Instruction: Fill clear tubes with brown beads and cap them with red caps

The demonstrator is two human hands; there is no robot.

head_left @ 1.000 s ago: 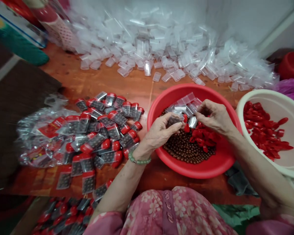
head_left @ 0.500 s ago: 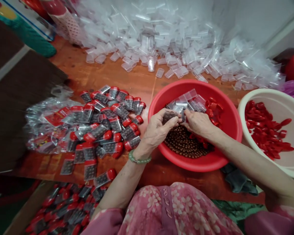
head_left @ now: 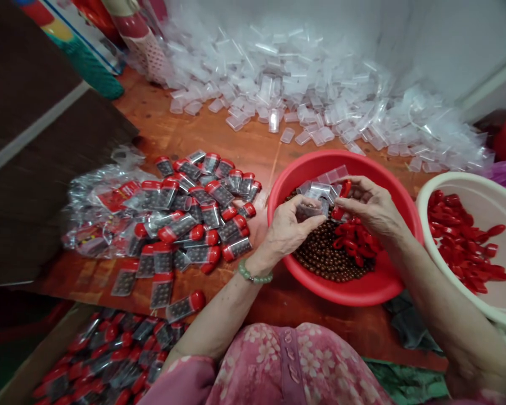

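Over the red basin point(head_left: 346, 298), my left hand point(head_left: 284, 233) is closed around a clear plastic case point(head_left: 314, 210) with dark balls inside. Just right of it, my right hand point(head_left: 373, 208) pinches a red cap point(head_left: 344, 188) near the open end of the case. Cap and case look a small gap apart. Brown balls point(head_left: 326, 253) fill the bottom of the basin under my hands. On them lie loose red caps point(head_left: 358, 239), with empty clear cases point(head_left: 337, 174) toward the far side. A green bead bracelet circles my left wrist.
Capped cases point(head_left: 202, 208) lie heaped on the wooden table left of the basin, beside a clear plastic bag point(head_left: 96, 214). More filled cases point(head_left: 113, 354) sit lower left. A white basin point(head_left: 425, 236) with red pieces stands at right. Empty clear cases point(head_left: 295, 84) pile along the wall.
My right hand has moved up and right from beside the left hand and now holds a red cap. The left hand keeps its case. The whole view has shifted slightly.
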